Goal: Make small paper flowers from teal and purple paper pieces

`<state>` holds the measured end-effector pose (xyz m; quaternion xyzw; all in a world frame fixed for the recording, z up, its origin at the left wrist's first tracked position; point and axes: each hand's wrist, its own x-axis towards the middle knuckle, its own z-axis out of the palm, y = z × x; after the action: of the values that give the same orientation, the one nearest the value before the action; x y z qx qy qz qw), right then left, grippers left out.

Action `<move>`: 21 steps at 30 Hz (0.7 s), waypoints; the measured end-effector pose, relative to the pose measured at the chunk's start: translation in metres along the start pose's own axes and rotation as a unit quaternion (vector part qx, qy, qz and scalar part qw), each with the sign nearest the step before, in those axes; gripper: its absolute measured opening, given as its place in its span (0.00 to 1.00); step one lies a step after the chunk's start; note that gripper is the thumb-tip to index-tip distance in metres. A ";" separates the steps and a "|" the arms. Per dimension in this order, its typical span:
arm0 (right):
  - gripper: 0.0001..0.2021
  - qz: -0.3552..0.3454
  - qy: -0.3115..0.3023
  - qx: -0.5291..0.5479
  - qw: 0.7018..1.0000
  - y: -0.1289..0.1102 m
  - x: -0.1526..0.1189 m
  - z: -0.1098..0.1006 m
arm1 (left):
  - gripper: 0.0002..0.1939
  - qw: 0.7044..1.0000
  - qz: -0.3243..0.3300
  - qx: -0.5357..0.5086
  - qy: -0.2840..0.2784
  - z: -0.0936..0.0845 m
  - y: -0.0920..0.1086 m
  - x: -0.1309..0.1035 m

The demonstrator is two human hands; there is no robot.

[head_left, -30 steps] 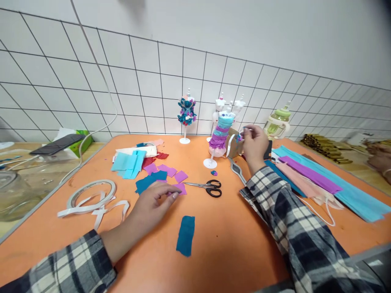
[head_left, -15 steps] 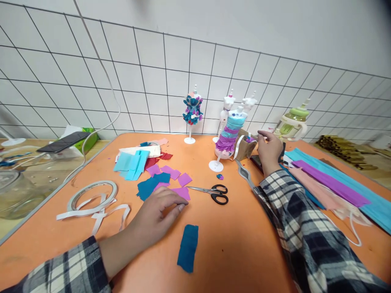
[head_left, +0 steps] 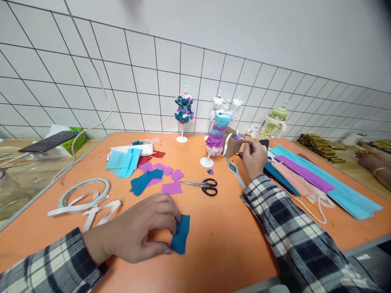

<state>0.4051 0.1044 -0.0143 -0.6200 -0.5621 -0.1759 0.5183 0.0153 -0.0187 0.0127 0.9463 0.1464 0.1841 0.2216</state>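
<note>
My left hand (head_left: 146, 228) is at the left edge of a dark teal paper piece (head_left: 181, 235) on the orange table, its fingers curved apart and fingertips touching the piece. My right hand (head_left: 255, 156) is by a brown paper bag (head_left: 232, 143), fingers bent together; whatever they hold is too small to make out. Black-handled scissors (head_left: 207, 187) lie at the middle, beside purple paper squares (head_left: 172, 188) and more teal paper (head_left: 141, 184). A small teal and purple bit (head_left: 210, 171) rests near the base of a mini mannequin in blue and purple (head_left: 217, 132).
A tape roll (head_left: 65, 196) with white strips lies left. Further back stand a flower-covered mannequin (head_left: 184, 109) and a green-lidded bottle (head_left: 273, 122). Folded coloured paper (head_left: 305, 173) lies right. Another person's hand (head_left: 371, 159) shows at the far right.
My left hand has moved from beside the purple squares down to the teal piece. My right hand stays by the bag. The view has shifted right, bringing another person's hand into sight.
</note>
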 end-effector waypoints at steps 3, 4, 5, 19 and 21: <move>0.14 -0.046 -0.070 0.017 0.996 -0.014 -0.008 -0.006 | 0.06 0.999 -0.005 0.030 -0.038 0.007 0.007 0.002; 0.13 -0.061 -0.096 0.027 0.993 -0.021 -0.010 -0.007 | 0.06 0.998 -0.014 0.041 -0.052 0.010 0.007 0.003; 0.13 -0.075 -0.123 0.039 0.989 -0.029 -0.013 -0.008 | 0.07 0.996 -0.027 0.052 -0.061 0.014 0.007 0.003; 0.04 -0.234 -0.566 0.158 0.775 -0.163 -0.118 -0.054 | 0.19 0.974 -0.152 0.159 -0.056 0.013 -0.002 -0.007; 0.06 -0.235 -0.566 0.136 0.779 -0.161 -0.115 -0.053 | 0.22 0.975 -0.145 0.160 -0.054 0.012 -0.002 -0.007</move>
<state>0.2479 -0.0268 -0.0139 -0.3798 -0.9004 0.1686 0.1288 0.0139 -0.0241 -0.0004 0.9467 0.2975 0.0731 0.0992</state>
